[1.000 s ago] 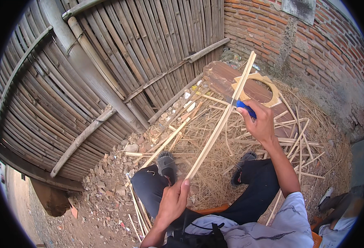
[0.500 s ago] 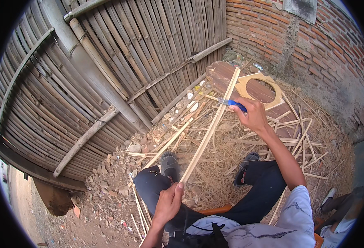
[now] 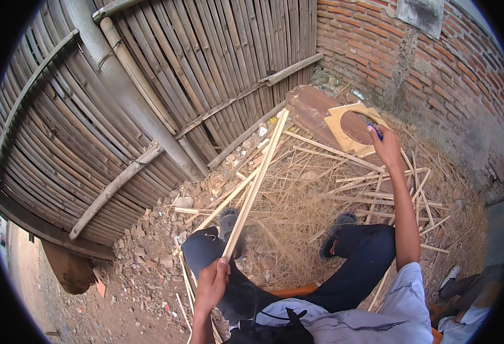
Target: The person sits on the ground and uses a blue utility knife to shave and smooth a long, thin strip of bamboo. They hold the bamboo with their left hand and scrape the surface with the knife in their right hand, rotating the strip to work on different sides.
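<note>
My left hand [image 3: 212, 282], by my bent left knee, is closed round the lower end of a long pale wooden strip [image 3: 257, 180]. The strip slants up and away toward the foot of the fence. Out to the right, my right hand [image 3: 387, 148] grips a blue-handled knife [image 3: 379, 136]; its blade cannot be made out clearly. That hand is over the right rim of a light wooden board with a round hole [image 3: 334, 125], which lies on a brown plank [image 3: 309, 108]. The knife is apart from the strip.
Loose strips [image 3: 386, 196] lie crossed on dry straw [image 3: 297, 229] at the right. Rubble and stones [image 3: 148, 235] border the bamboo fence [image 3: 143, 86] at the left. A brick wall [image 3: 372, 43] closes the far side. Another person's leg [image 3: 464, 292] shows at the lower right.
My right hand has moved the knife off the strip, to the right and over the holed board. The strip in my left hand has swung left and lower.
</note>
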Demonstrator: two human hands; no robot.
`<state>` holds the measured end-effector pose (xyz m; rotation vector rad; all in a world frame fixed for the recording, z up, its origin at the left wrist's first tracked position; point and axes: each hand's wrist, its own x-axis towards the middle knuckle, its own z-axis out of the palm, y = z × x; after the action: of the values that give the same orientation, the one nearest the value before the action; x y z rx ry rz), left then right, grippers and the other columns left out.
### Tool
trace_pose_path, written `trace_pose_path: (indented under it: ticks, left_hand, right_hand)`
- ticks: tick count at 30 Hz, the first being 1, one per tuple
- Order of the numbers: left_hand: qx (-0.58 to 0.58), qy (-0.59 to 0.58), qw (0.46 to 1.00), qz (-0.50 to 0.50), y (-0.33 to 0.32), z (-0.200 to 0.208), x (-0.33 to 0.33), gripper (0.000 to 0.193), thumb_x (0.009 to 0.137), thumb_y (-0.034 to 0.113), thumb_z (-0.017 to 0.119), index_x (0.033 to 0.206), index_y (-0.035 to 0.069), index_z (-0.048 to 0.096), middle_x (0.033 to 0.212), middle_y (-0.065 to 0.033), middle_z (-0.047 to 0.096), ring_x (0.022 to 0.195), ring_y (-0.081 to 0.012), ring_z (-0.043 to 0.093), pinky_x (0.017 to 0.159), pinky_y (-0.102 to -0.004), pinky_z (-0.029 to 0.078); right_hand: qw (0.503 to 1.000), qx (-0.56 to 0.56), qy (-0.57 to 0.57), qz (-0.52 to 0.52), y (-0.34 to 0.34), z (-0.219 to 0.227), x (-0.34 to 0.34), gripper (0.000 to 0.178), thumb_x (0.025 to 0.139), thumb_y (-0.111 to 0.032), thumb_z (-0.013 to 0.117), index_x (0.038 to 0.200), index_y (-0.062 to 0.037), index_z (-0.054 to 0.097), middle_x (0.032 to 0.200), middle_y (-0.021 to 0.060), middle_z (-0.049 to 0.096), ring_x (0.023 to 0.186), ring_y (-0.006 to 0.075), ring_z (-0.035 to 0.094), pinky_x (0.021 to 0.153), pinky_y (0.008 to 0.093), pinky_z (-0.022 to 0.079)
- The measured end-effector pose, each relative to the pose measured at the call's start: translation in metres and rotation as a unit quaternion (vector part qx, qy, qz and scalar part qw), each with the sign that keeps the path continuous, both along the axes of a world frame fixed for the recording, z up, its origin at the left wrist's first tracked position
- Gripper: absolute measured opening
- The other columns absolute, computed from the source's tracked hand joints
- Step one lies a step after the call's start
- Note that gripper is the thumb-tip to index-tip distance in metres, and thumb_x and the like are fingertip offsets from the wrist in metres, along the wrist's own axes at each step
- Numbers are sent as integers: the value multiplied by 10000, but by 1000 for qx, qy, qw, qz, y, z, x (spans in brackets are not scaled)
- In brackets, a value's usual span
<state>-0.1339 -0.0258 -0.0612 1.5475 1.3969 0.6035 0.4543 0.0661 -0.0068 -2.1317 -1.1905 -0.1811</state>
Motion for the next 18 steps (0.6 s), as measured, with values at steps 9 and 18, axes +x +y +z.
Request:
trace_pose_path:
  ticks: [9,18]
  left_hand:
    - [-86,-145,985,-23,27,36,51,496,1216,391,437,1057,10,712,676,36,450,609,-72,426,563,-290,360]
    - [-5,-151,982,-114,31,57,94,498,1222,427,417,1206,9,687,753,63,435,635,-39,352,567,-234,307]
  right_hand:
    - [949,40,143,276,-35,40,-138,422,1121,-411,629,1203,-3,702,901,170,745,875,288,756,801,431,550]
    - [899,113,-11,424,-78,0,-222,323,1026,-361,778,1137,-63,724,948,106,785,763,289,784,608,389,594]
